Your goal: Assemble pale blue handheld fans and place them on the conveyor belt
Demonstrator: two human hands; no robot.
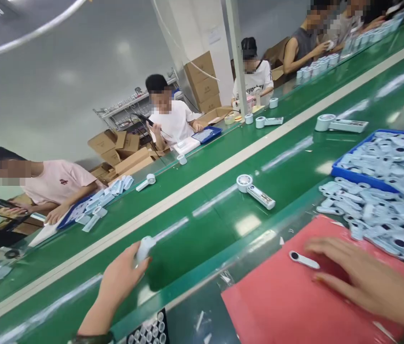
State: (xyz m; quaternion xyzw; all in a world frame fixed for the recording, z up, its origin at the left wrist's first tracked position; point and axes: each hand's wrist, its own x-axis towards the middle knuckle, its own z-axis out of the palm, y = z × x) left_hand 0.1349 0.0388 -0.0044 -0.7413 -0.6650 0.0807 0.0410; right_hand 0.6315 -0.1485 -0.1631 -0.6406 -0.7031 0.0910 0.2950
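Observation:
Over the green conveyor belt, my left hand (121, 274) is closed round a light-blue handheld fan (146, 248); only its rounded end shows past my fingers. My right hand (356, 279) hovers at or just over a red mat (259, 296), fingers stretched and thumb apart. Between its fingertips and thumb, a small pale-blue handle cover (305, 260) with a dark round spot lies on the mat; whether I touch it I cannot tell. A handheld fan (255, 190) with its inner side exposed rests on the belt ahead, and another fan (341, 124) lies farther right.
A heap of pale-blue covers (377, 215) lies beside a blue tray (345, 167) full of them at right. A black tray of round clear pieces (148, 329) sits at the bottom. Across the belt (187, 239), several people work among fan parts (109, 193) and cartons (202, 81).

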